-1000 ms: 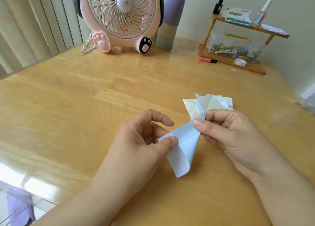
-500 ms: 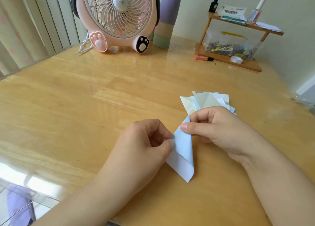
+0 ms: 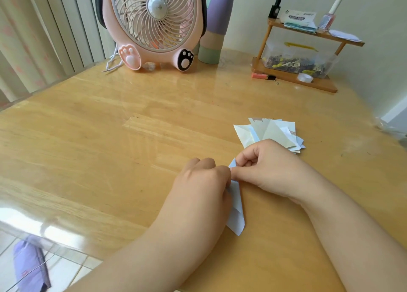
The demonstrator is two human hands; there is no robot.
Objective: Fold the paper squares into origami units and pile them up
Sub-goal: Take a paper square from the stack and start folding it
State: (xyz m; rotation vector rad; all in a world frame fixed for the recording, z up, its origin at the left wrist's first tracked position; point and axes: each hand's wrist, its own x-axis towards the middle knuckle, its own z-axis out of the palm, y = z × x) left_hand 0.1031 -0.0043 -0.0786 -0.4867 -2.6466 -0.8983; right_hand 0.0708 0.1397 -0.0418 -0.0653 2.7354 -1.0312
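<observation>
Item: pale blue folded paper square [image 3: 236,214], flat on the wooden table [image 3: 110,150], near the pile of folded pastel units [image 3: 269,133]. Your left hand [image 3: 204,188] and right hand [image 3: 271,170] pinch its upper end, apparently mid-crease. Align edges, then press firmly.

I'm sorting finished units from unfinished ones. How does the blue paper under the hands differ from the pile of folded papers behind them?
The blue paper is a single piece, gripped by the left hand and right hand; the pile of folded papers is several pieces, and no hand holds it. The blue paper is one pale blue; the pile mixes cream, white and blue. Both lie on the wooden table and show folded, pointed shapes.
</observation>
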